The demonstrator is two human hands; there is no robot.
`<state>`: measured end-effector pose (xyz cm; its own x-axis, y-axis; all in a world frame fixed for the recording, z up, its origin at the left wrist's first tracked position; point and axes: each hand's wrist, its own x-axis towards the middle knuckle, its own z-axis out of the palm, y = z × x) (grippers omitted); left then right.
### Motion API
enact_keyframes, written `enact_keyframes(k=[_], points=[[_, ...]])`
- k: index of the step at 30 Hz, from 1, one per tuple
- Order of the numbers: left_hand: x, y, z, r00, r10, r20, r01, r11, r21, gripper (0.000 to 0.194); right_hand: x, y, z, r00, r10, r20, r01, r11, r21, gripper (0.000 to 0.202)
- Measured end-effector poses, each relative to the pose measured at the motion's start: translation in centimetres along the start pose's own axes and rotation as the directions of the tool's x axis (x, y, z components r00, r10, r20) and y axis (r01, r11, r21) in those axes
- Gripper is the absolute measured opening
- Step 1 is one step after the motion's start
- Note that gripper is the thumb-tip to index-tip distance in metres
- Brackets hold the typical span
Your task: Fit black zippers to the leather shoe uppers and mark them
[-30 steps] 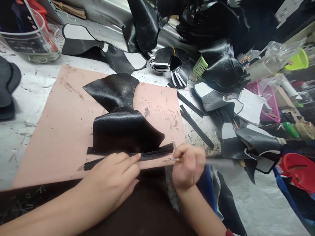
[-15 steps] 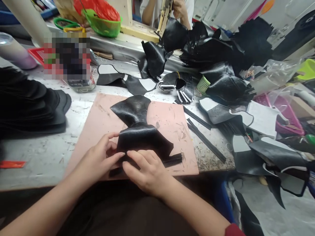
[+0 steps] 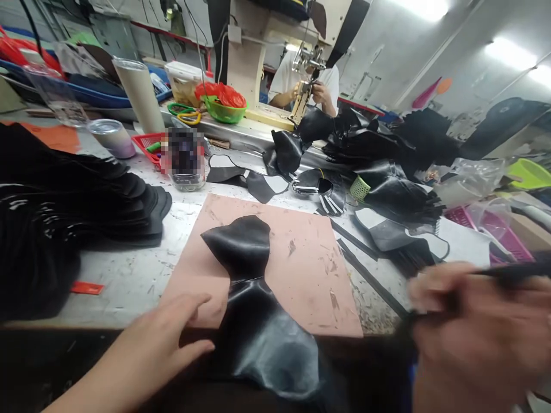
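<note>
At the far left, a tall stack of dark cut pieces (image 3: pixel 124 201) is set on the counter (image 3: pixel 124 275), with a small red-orange strip (image 3: pixel 87 288) lying just beside it. The left hand (image 3: pixel 172 327) is held over the near edge of the counter, its fingers spread and released; whether the adjacent edge of the glossy black piece (image 3: pixel 249 252) is touched cannot be told. A clear container (image 3: pixel 189 180) is placed farther back. The black piece is laid across the pink board (image 3: pixel 310 258), its narrow middle crossed by a seam and its lower part draped over the board's near edge. Across the counter, a machine (image 3: pixel 303 97) is attended by a person (image 3: pixel 329 80). Two narrow black strips (image 3: pixel 372 281) are laid to the right of the board. At the far right, the right hand (image 3: pixel 477 321) is raised and blurred; its fingers are bent beside something dark, but whether it is grasped cannot be told. Behind that hand, a pink basket (image 3: pixel 508 235) is partly seen.
</note>
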<state>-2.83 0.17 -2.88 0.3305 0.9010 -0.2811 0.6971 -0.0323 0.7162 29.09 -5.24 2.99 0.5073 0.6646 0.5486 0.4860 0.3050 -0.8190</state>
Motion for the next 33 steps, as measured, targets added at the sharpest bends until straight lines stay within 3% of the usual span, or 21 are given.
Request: enact_keyframes(k=[1, 2, 3, 5, 6, 7, 9, 11, 13, 14, 15, 17, 19, 22, 25, 28, 30, 33], points=[[-0.1, 0.5, -0.4, 0.999, -0.006, -0.035, 0.002, 0.993, -0.115, 0.045, -0.6, -0.4, 1.9, 0.982, -0.13, 0.136, 0.135, 0.99, -0.029, 0.011], [-0.2, 1.1, -0.7, 0.999, -0.02, -0.025, 0.012, 0.959, -0.284, 0.047, -1.4, -0.9, 4.1, 0.9, -0.274, 0.34, 0.306, 0.951, -0.042, 0.012], [-0.3, 1.7, -0.8, 0.999, -0.035, 0.019, 0.04, 0.883, -0.467, 0.046, -2.1, -1.3, 6.3, 0.753, -0.377, 0.539, 0.457, 0.889, -0.017, 0.014], [-0.3, 2.8, -0.8, 0.987, -0.053, 0.154, 0.15, 0.665, -0.732, 0.04, -3.0, -2.0, 10.3, 0.453, -0.487, 0.747, 0.662, 0.745, 0.084, 0.01], [-0.2, 3.1, -0.7, 0.978, -0.075, 0.197, 0.204, 0.568, -0.797, 0.035, -3.1, -2.2, 11.9, 0.352, -0.513, 0.783, 0.714, 0.688, 0.13, 0.012], [-0.1, 3.2, -0.8, 0.972, -0.116, 0.207, 0.237, 0.494, -0.836, 0.029, -3.0, -2.3, 13.3, 0.294, -0.537, 0.791, 0.746, 0.646, 0.162, 0.014], [0.3, 2.7, -1.5, 0.963, -0.23, 0.141, 0.222, 0.377, -0.899, 0.021, -1.9, -2.1, 15.7, 0.267, -0.559, 0.785, 0.755, 0.628, 0.19, 0.012], [0.9, 1.6, -3.0, 0.922, -0.386, -0.006, 0.104, 0.264, -0.959, 0.015, -0.3, -1.3, 17.9, 0.337, -0.496, 0.8, 0.71, 0.693, 0.13, 0.014], [1.5, 0.4, -5.0, 0.819, -0.541, -0.192, -0.111, 0.179, -0.977, 0.016, 1.3, -0.1, 20.2, 0.392, -0.303, 0.869, 0.639, 0.769, -0.021, 0.032], [1.9, -0.1, -6.0, 0.752, -0.6, -0.273, -0.228, 0.152, -0.962, 0.019, 2.0, 0.6, 21.3, 0.363, -0.182, 0.914, 0.622, 0.777, -0.092, 0.036], [2.2, -0.5, -6.9, 0.695, -0.642, -0.324, -0.316, 0.132, -0.94, 0.021, 2.4, 1.3, 22.4, 0.3, -0.078, 0.951, 0.623, 0.77, -0.133, 0.036], [2.9, -1.0, -8.3, 0.64, -0.674, -0.369, -0.401, 0.116, -0.908, 0.023, 2.9, 2.5, 24.2, 0.139, 0.045, 0.989, 0.65, 0.75, -0.125, 0.034], [3.7, -1.1, -8.9, 0.652, -0.643, -0.401, -0.406, 0.151, -0.901, 0.022, 3.2, 3.3, 25.6, 0.041, 0.089, 0.995, 0.668, 0.738, -0.093, 0.038], [5.3, -0.9, -8.6, 0.684, -0.523, -0.508, -0.42, 0.286, -0.861, 0.018, 3.6, 3.5, 26.6, -0.033, 0.163, 0.986, 0.709, 0.699, -0.092, 0.038], [7.1, -0.6, -7.6, 0.718, -0.426, -0.551, -0.419, 0.368, -0.83, 0.017, 3.8, 2.3, 26.0, -0.09, 0.161, 0.983, 0.751, 0.659, -0.039, 0.025], [8.1, -0.1, -6.3, 0.774, -0.366, -0.517, -0.37, 0.401, -0.838, 0.02, 3.2, -0.6, 23.4, -0.15, 0.027, 0.988, 0.769, 0.632, 0.1, 0.013], [8.1, 0.4, -5.3, 0.835, -0.299, -0.462, -0.315, 0.427, -0.847, 0.023, 2.5, -2.9, 20.7, -0.2, -0.093, 0.975, 0.75, 0.626, 0.214, 0.011], [6.9, 1.5, -3.7, 0.937, -0.171, -0.304, -0.195, 0.465, -0.864, 0.021, 1.5, -5.4, 16.9, -0.255, -0.226, 0.94, 0.57, 0.75, 0.335, 0.01]])
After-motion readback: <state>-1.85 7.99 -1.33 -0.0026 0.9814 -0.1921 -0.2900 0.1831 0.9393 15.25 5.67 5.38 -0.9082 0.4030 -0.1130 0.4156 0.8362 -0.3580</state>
